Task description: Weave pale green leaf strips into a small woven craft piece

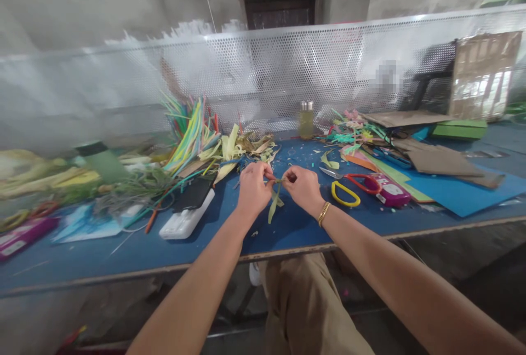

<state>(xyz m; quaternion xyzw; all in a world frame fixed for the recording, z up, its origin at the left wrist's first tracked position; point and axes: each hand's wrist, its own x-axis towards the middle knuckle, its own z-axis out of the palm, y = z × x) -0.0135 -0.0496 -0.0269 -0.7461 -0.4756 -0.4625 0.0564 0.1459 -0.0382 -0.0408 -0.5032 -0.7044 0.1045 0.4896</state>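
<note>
My left hand [252, 188] and my right hand [303, 186] meet above the blue table [287, 229], both pinched on a pale green leaf strip [274, 201] that hangs down between them. A gold bracelet [324, 213] circles my right wrist. Just behind my hands lies a heap of yellow-green leaf strips [236, 149]. Red and yellow scissors [349, 186] lie to the right of my right hand.
Coloured strips [187, 130] fan up at the back left. A white box [187, 218] with a black phone [194, 193] lies left. A jar [306, 119] stands by the perforated metal screen [267, 70]. Pink case [390, 190], blue paper [460, 193] and cardboard [441, 160] lie right.
</note>
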